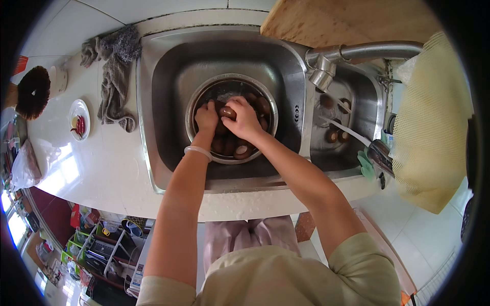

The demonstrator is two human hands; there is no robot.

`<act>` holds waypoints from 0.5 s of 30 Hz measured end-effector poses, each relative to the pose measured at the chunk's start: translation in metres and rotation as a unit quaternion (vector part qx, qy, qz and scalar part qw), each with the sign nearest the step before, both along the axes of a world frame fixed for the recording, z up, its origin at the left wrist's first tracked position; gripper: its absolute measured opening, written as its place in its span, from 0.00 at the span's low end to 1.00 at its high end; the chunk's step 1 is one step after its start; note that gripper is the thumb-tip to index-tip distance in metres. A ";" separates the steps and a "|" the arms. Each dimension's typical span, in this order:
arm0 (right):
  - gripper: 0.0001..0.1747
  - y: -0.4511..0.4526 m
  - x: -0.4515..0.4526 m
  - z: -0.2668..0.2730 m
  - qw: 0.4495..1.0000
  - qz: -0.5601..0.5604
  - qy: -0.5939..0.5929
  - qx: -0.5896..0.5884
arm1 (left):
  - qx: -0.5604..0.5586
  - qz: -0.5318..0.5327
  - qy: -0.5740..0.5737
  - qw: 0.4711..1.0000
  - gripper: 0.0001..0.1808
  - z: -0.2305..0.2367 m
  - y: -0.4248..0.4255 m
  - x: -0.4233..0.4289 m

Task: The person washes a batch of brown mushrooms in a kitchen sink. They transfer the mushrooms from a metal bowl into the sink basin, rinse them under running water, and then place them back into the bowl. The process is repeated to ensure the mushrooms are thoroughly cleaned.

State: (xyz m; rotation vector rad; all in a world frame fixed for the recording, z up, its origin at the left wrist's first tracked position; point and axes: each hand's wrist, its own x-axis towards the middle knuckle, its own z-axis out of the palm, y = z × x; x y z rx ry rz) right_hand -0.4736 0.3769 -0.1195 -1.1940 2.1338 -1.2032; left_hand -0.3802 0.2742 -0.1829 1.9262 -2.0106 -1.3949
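Observation:
In the large basin of the steel sink point(289, 153) stands a round metal bowl point(190, 132) of water and several brown-capped mushrooms point(242, 151). Over the bowl, my right hand point(244, 118) grips one wet mushroom point(228, 112) between thumb and fingers. My left hand point(206, 118) is beside it on the left, its fingers reaching down into the bowl. Those fingertips are partly hidden, so whether they hold anything is unclear. A pale bangle point(198, 152) circles the left wrist.
More mushrooms point(331, 135) lie in the smaller right basin, beneath the faucet point(323, 72). Left of the sink are a grey cloth point(115, 88), a plate point(86, 126) with red chilies point(80, 125) and a round brush point(33, 93). A yellow mesh cloth point(432, 126) hangs at right.

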 end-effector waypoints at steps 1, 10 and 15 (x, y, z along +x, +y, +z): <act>0.15 0.006 -0.002 0.007 0.994 -0.020 -0.105 0.023 | 0.023 0.027 0.012 0.999 0.23 0.006 0.000 -0.002; 0.20 0.160 -0.080 0.128 0.958 -0.272 -0.038 0.078 | 0.392 -0.007 0.343 0.854 0.17 0.169 0.088 -0.057; 0.21 0.207 -0.107 0.147 0.917 -0.255 0.240 0.189 | 0.178 -0.190 0.435 0.862 0.20 0.174 0.158 -0.102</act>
